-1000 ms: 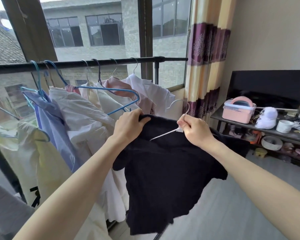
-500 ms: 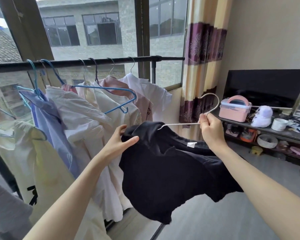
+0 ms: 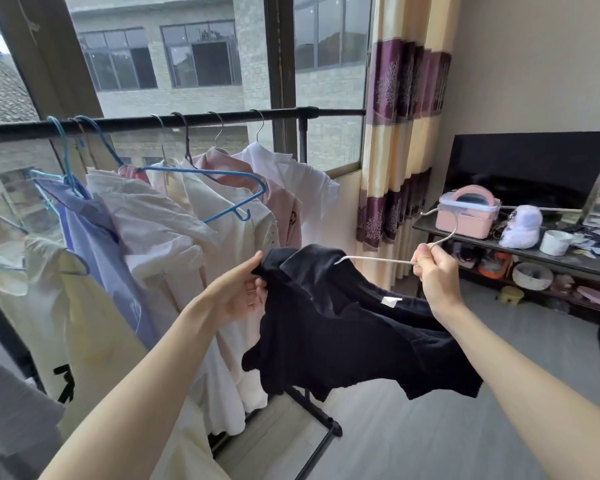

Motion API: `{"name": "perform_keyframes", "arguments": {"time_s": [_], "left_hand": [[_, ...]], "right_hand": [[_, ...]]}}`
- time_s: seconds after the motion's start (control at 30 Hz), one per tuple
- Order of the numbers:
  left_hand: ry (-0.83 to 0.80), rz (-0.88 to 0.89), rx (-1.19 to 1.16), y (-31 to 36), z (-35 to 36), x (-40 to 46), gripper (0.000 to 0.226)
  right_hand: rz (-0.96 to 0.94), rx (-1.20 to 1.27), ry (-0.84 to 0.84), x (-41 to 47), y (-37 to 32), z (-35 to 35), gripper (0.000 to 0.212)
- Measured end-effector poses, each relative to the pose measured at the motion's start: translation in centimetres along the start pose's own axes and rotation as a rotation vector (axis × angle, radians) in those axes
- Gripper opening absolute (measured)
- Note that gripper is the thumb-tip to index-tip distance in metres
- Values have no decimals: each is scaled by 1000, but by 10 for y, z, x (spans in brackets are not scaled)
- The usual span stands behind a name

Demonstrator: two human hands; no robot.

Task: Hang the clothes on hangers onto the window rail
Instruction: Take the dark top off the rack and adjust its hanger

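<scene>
Right hand (image 3: 435, 278) pinches the white wire hanger (image 3: 378, 260) near its hook. Left hand (image 3: 238, 294) grips the black shirt (image 3: 343, 334) at its shoulder, below the rail (image 3: 129, 124).

Black garment (image 3: 343, 334): matt, soft cloth, faintly napped; white hanger (image 3: 378, 260): thin smooth wire, light sheen; window rail (image 3: 201, 120): dark metal tube, semi-matt; blue hanger (image 3: 219, 174): smooth glossy plastic coating; hung shirts (image 3: 160, 223): creased matt cloth; curtain (image 3: 402, 116): patterned woven fabric; pink box (image 3: 468, 216): smooth plastic.
</scene>
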State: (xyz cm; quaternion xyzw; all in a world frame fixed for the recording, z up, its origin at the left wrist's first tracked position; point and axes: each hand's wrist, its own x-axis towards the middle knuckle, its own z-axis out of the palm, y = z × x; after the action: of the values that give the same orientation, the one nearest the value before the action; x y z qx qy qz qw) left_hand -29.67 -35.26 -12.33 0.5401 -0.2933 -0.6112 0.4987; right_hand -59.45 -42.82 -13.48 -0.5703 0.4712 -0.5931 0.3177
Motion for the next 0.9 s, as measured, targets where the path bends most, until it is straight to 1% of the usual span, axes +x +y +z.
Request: {"name": "perform_keyframes", "arguments": {"time_s": [0.03, 0.07, 0.1, 0.2, 0.27, 0.37, 0.4, 0.43, 0.53, 0.57, 0.6, 0.73, 0.77, 0.83, 0.87, 0.9], "left_hand": [[83, 65, -15, 3, 4, 0, 30], [189, 163, 24, 6, 9, 0, 27], [276, 277, 121, 10, 27, -1, 24], [503, 618, 394, 22, 32, -6, 25], [575, 752, 465, 32, 27, -7, 27], [613, 840, 411, 41, 24, -7, 28], [617, 843, 385, 41, 24, -6, 30], [610, 835, 354, 41, 24, -5, 31], [573, 765, 245, 38, 25, -6, 25], [563, 750, 218, 38, 25, -8, 24], [544, 744, 201, 37, 24, -10, 24], [346, 743, 119, 34, 25, -18, 22], [296, 742, 97, 33, 25, -19, 20], [211, 756, 70, 31, 24, -24, 16], [192, 761, 71, 29, 23, -27, 14], [211, 759, 89, 27, 21, -29, 14]], "right_hand": [[-4, -16, -13, -3, 1, 1, 37], [-7, -31, -19, -5, 2, 1, 37], [-1, -26, -2, -6, 5, -13, 37], [-9, -129, -62, -9, 13, -18, 35], [-12, -261, -123, -10, 17, -19, 34], [-43, -487, -144, -12, 23, -19, 29], [-62, -500, -127, -13, 22, -18, 28], [-66, -441, -96, -13, 20, -18, 29], [-26, -91, 84, -8, 5, -18, 29], [-21, -32, 131, -7, 0, -19, 28], [-28, -32, 130, -6, -2, -19, 27], [-80, -250, -107, -12, 1, -7, 32], [-84, -257, -120, -13, 0, -4, 33], [-65, -175, -51, -11, -7, 2, 33], [-31, -89, 14, -9, -11, 3, 32], [12, -3, 84, -6, -13, 4, 32]]}}
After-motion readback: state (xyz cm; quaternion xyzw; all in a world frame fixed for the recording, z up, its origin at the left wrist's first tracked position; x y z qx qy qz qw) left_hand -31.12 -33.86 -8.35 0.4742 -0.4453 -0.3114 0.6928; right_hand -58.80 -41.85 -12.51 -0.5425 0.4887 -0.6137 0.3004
